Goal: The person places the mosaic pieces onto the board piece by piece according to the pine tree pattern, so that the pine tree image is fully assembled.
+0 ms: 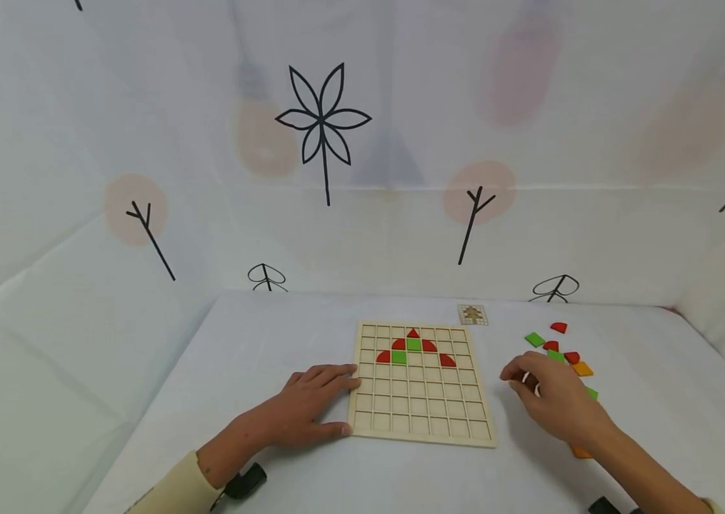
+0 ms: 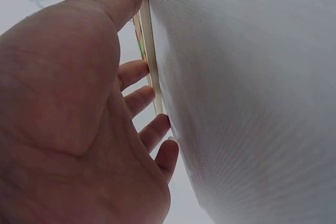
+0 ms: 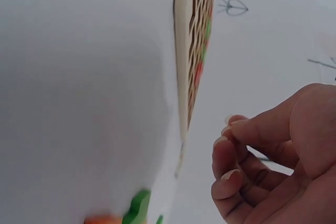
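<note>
A pale wooden grid board (image 1: 410,403) lies on the white table, with several red quarter-round pieces, a red triangle (image 1: 413,333) and two green squares (image 1: 413,345) set in its upper cells. My left hand (image 1: 307,407) rests at the board's left edge, fingers extended, fingertips and thumb touching the rim. To the right of the board, my right hand (image 1: 555,396) is held over the table with its fingers curled. In the right wrist view its thumb (image 3: 262,129) meets the fingertips, and no piece shows between them.
Loose pieces lie around and partly behind the right hand: red quarter-rounds (image 1: 558,327), green squares (image 1: 534,339) and orange pieces (image 1: 583,368). A small card with a tree pattern (image 1: 473,315) lies behind the board. White patterned cloth (image 1: 388,243) hangs at the back and sides.
</note>
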`<state>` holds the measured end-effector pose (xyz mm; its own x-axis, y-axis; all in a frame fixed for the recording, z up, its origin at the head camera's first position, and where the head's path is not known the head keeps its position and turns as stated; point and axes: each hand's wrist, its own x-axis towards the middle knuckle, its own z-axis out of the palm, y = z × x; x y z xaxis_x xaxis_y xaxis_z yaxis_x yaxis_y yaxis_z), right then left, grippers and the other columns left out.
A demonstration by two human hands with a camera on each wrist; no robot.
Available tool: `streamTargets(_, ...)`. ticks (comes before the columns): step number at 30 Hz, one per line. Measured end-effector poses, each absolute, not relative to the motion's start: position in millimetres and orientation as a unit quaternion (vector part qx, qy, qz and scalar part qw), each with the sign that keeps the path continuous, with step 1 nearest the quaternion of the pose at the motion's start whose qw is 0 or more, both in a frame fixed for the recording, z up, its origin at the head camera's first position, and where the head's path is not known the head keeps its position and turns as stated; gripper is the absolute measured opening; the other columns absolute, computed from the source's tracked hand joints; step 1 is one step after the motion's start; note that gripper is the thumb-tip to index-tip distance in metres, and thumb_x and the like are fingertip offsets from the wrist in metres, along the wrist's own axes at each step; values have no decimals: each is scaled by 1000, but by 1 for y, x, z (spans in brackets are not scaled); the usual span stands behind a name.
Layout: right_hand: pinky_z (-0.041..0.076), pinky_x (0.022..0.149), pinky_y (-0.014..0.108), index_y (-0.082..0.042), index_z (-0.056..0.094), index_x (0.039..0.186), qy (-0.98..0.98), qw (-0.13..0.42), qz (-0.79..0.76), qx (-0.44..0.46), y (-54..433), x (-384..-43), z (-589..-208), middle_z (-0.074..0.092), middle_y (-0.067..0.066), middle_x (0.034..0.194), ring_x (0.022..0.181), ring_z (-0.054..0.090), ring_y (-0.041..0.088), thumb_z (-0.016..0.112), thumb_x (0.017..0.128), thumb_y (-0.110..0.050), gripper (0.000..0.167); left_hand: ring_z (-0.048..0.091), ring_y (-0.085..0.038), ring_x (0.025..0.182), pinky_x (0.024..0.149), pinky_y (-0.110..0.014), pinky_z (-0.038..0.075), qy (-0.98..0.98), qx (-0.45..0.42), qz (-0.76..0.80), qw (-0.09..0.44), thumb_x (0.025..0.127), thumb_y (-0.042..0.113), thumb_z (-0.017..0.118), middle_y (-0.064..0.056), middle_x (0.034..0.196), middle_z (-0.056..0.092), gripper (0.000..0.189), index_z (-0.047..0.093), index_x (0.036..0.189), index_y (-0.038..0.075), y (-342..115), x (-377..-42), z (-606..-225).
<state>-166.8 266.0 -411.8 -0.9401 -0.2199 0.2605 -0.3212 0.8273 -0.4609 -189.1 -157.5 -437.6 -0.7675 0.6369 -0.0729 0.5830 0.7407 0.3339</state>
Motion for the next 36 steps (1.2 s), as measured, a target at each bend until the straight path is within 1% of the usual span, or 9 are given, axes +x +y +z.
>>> streamTargets(8, 48, 65, 24, -12, 77, 101, -955, 118, 239, 126, 305, -159, -418, 71, -3, 97, 75, 53, 2, 74, 89, 5, 21, 26, -19, 159, 117, -59, 32, 927, 331, 150, 89, 101, 65, 61, 13, 174, 24, 74, 36, 164, 36, -157, -190, -439)
streamTargets(11, 48, 64, 23, -11, 78, 103, -962, 109, 224, 116, 317, -157, -421, 68, -4, 97, 75, 51, 3, 76, 87, 7, 25, 26, -20, 158, 117, -59, 32, 927, 333, 151, 89, 101, 64, 61, 14, 174, 24, 73, 37, 164, 36, -157, -190, -439)
streamTargets(14, 48, 63, 23, -11, 78, 107, -967, 88, 209, 113, 329, -157, -425, 64, -3, 99, 76, 49, 6, 76, 85, 8, 29, 26, -20, 158, 117, -60, 33, 926, 334, 151, 86, 101, 65, 61, 13, 174, 25, 73, 37, 164, 35, -157, -190, -438)
streamTargets(19, 52, 69, 22, -17, 78, 112, -969, 78, 179, 150, 348, -160, -432, 63, -3, 109, 82, 52, 7, 77, 83, 9, 39, 25, -19, 159, 117, -59, 32, 928, 332, 147, 85, 101, 64, 62, 14, 174, 24, 74, 36, 164, 36, -156, -190, -437)
streamTargets(22, 54, 73, 22, -22, 78, 113, -965, 88, 167, 183, 357, -162, -436, 65, -6, 116, 88, 56, 7, 79, 82, 10, 44, 24, -18, 159, 118, -58, 32, 928, 330, 145, 89, 100, 64, 62, 15, 174, 23, 74, 35, 164, 37, -157, -191, -438)
streamTargets(24, 55, 74, 21, -25, 77, 112, -962, 93, 167, 197, 360, -163, -438, 65, -8, 118, 91, 57, 7, 80, 82, 10, 46, 23, -18, 160, 118, -58, 32, 929, 329, 143, 91, 100, 65, 62, 16, 174, 22, 74, 35, 164, 38, -157, -191, -438)
streamTargets(26, 54, 73, 21, -27, 76, 110, -959, 97, 167, 205, 362, -164, -440, 64, -10, 116, 92, 56, 4, 83, 81, 8, 45, 23, -17, 160, 118, -58, 32, 929, 329, 140, 91, 100, 66, 61, 17, 174, 22, 74, 35, 164, 39, -157, -192, -438)
streamTargets(31, 51, 69, 19, -27, 72, 103, -951, 113, 181, 225, 367, -167, -445, 60, -12, 110, 84, 51, -1, 88, 78, 6, 44, 24, -18, 159, 118, -58, 32, 928, 330, 144, 90, 100, 65, 61, 16, 174, 22, 73, 36, 164, 38, -157, -192, -438)
streamTargets(36, 49, 71, 16, -25, 67, 100, -939, 121, 198, 254, 370, -169, -450, 57, -11, 109, 83, 51, -2, 88, 78, 7, 44, 25, -18, 159, 117, -59, 32, 928, 331, 146, 90, 100, 64, 63, 15, 173, 24, 73, 37, 163, 37, -158, -191, -438)
